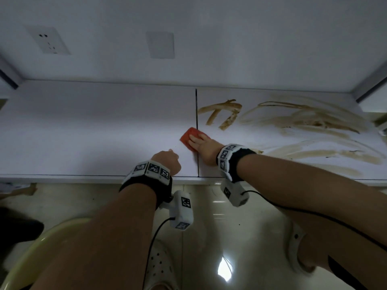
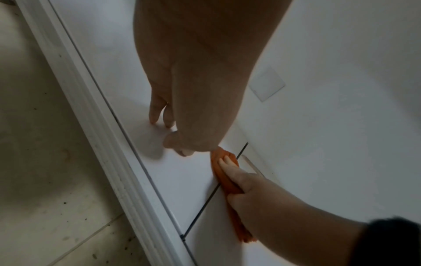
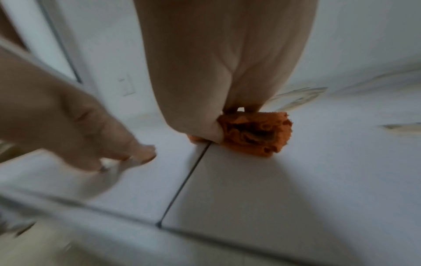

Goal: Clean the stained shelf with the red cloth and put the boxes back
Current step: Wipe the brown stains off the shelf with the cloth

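Bare forearms; black wristbands (image 1: 146, 183) ringed with white tag blocks (image 1: 225, 156); white tagged camera pods (image 1: 182, 212) under wrists, black cables (image 1: 155, 237); white perforated clogs (image 1: 159, 266)

Dim, greyish light; glare on the floor (image 1: 226, 268); right wrist view motion-blurred, edges warped.
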